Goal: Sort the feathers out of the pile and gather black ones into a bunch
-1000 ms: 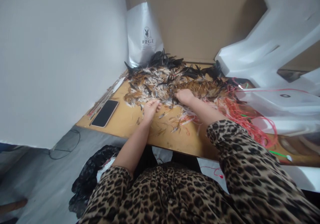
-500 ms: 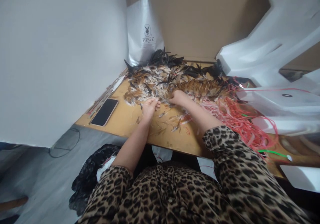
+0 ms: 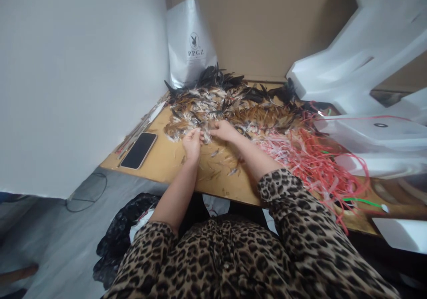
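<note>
A big heap of brown, white and black feathers [image 3: 233,105] covers the far half of the wooden table [image 3: 167,159]. My left hand [image 3: 192,141] rests at the heap's near edge with its fingers curled in a pinch on a few pale feathers. My right hand [image 3: 224,131] lies just to its right, fingers bent onto the same small tuft, almost touching the left. A few loose feathers [image 3: 216,153] lie scattered on the bare wood in front of both hands.
A black phone [image 3: 139,150] lies at the table's left edge beside thin sticks [image 3: 140,128]. A tangle of red and pink strings [image 3: 310,154] spreads on the right. White foam pieces [image 3: 360,68] and a white PPGZ bag [image 3: 190,45] stand at the back. A black bag [image 3: 116,237] sits on the floor.
My right hand has moved left along the heap's edge until it meets the left hand. The left hand has shifted slightly left and closed on feathers.
</note>
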A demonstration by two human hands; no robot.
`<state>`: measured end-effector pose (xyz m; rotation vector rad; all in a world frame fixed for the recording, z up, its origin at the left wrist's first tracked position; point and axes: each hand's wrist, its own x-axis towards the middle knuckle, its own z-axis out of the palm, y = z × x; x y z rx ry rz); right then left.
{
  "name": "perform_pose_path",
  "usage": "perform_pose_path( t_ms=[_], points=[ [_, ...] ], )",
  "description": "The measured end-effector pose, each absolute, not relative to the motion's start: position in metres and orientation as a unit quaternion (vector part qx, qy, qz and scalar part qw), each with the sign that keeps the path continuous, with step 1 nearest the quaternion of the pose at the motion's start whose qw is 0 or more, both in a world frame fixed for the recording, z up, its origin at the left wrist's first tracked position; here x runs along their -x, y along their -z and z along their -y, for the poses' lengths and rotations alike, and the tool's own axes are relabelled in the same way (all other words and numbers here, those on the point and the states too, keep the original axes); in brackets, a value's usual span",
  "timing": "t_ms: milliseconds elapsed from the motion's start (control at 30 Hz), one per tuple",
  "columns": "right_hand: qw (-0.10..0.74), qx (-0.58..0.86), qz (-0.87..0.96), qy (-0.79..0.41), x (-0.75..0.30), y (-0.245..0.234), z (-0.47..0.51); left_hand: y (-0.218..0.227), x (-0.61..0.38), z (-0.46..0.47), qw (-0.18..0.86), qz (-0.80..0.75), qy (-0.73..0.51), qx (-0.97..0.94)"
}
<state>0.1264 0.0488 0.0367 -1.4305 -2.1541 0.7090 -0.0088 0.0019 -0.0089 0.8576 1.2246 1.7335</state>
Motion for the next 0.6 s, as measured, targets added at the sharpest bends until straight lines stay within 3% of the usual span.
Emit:
perform_pose_path(
  t_ms=[200,433,600],
  points=[
    [0.240,0.561,0.770,-0.186,-0.187,-0.058,-0.055,0.008,0.008,-0.002,0.415,-0.494,-0.680,-0.349],
    [0.023,0.525,0.851,-0.024,-0.192,-0.053,-0.024,0.007,0.007,0.000,0.422,-0.488,-0.681,-0.347],
    [-0.026,0.489,0.872,-0.006,-0.169,-0.039,-0.020,0.008,0.006,0.000,0.428,-0.482,-0.674,-0.363]
  ],
)
